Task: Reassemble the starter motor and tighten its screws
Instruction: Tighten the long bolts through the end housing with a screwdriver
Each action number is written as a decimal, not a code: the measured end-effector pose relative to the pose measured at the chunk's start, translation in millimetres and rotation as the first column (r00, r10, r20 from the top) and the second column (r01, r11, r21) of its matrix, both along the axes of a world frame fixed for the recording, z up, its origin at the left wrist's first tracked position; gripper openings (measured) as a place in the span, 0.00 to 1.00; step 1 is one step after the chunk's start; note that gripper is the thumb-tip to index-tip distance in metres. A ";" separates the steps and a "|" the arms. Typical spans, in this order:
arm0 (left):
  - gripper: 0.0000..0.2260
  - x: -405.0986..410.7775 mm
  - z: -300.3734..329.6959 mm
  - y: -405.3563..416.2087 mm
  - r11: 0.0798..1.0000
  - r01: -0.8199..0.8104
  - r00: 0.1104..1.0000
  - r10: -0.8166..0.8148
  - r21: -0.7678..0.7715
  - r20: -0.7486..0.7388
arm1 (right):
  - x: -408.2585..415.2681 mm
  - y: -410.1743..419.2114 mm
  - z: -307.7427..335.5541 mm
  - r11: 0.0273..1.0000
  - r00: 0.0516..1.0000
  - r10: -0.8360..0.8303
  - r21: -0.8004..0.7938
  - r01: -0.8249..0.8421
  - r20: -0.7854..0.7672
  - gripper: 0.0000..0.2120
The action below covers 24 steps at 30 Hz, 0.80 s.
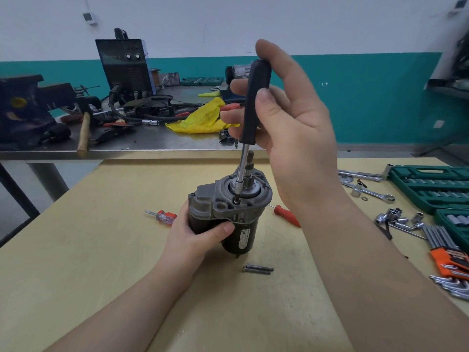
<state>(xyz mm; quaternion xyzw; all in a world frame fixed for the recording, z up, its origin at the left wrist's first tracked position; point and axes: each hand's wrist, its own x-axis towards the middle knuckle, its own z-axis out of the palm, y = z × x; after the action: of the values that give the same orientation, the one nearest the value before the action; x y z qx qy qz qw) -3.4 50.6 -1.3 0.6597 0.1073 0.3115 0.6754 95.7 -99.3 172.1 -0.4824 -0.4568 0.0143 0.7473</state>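
Now: left hand [200, 237] grips motor [228, 212] | right hand [286, 118] holds driver [253, 102] | screw hidden

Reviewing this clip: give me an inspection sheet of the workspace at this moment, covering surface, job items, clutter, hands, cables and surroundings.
Surface: pale wooden table, scuffed.
Job's things: starter motor standing upright; black-handled driver with its tip on a screw in the top housing; two loose bolts lying beside the motor.
Clutter: two red screwdrivers, loose sockets, wrenches, hex keys, green socket cases on the right.
Hands: left hand grips the motor body; right hand holds the driver handle.
Cables: black leads from the welder on the rear bench.
Surroundings: steel bench with welder, hammer, yellow bag; teal and white wall.
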 end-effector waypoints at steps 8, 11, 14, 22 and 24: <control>0.34 1.0 -1.7 1.3 1.000 0.001 1.000 -0.001 0.009 0.003 | 1.7 1.7 0.2 0.992 0.990 -0.127 0.022 0.126 0.053 0.22; 0.33 1.6 -2.1 1.6 1.000 -0.001 1.000 0.001 0.010 0.001 | 1.6 2.4 -0.8 0.999 0.999 -0.041 0.030 0.041 -0.019 0.18; 0.33 1.4 -2.0 1.8 1.000 0.001 1.000 -0.001 0.015 -0.001 | 0.6 1.1 -0.2 1.000 1.000 -0.019 0.013 0.019 -0.019 0.20; 0.35 0.9 -0.6 0.9 1.000 0.001 1.000 -0.002 0.012 0.003 | 1.0 3.3 -0.9 0.999 0.999 -0.042 0.034 0.043 -0.018 0.19; 0.35 1.0 -0.6 1.3 1.000 0.003 1.000 -0.003 0.019 0.002 | 1.3 2.2 -1.0 1.000 0.999 -0.001 0.016 0.002 -0.051 0.21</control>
<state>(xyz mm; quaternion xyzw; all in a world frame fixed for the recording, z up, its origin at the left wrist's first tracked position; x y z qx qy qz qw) -2.4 51.9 -1.9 0.6659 0.1027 0.3122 0.6697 97.0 -97.1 171.1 -0.4760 -0.4375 0.0223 0.7625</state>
